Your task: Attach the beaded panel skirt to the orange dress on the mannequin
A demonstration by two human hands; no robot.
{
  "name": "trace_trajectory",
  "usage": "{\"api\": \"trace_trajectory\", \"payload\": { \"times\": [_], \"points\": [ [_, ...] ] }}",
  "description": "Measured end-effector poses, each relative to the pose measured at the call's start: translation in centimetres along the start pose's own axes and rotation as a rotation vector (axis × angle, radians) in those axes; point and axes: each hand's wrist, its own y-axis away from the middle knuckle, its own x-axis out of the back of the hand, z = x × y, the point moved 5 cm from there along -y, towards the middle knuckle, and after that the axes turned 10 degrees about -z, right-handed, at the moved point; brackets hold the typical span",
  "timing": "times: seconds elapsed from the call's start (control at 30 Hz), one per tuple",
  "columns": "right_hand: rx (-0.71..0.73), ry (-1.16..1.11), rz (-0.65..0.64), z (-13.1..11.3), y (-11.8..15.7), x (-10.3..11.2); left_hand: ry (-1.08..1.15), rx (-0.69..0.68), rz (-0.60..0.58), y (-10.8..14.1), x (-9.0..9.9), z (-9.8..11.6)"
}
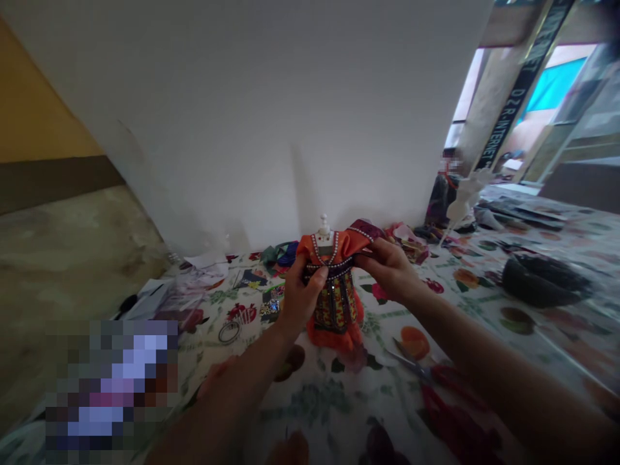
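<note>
A small orange dress point(336, 303) with a patterned front panel, bead trim and a dark waistband stands upright on a miniature white mannequin point(325, 227). My left hand point(301, 294) is closed at the waist, its thumb pressing the front below the beaded neckline and its other fingers mostly hidden behind the dress. In my right hand point(391, 268), the fingers pinch the sleeve point(365, 231) on the right, which is held out sideways and ends in a purple, bead-edged cuff. The other sleeve is hidden near my left hand.
Red-handled scissors point(450, 378) lie under my right forearm on the fruit-print tablecloth point(314, 400). A bracelet-like ring point(229, 332) and papers point(157, 297) are at left. A dark bundle in clear plastic point(542, 281) sits right. Behind stands a white wall point(271, 116).
</note>
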Motion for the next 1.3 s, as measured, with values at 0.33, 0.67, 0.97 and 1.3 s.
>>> {"api": "trace_trajectory", "payload": {
  "times": [0.33, 0.67, 0.97, 1.3],
  "points": [
    [0.044, -0.075, -0.061, 0.7, -0.9, -1.3, -0.022, -0.029, -0.01, 0.0, -0.3, 0.4],
    [0.071, -0.029, -0.071, 0.4, -1.9, -2.0, 0.029, 0.022, -0.037, 0.1, -0.6, 0.5],
    [0.043, 0.008, -0.05, 0.6, -2.2, -1.9, 0.017, 0.035, -0.037, 0.1, -0.7, 0.6],
    [0.078, 0.065, -0.118, -0.2, -2.6, -1.7, 0.011, 0.013, -0.06, 0.1, -0.9, 1.0]
  ]
}}
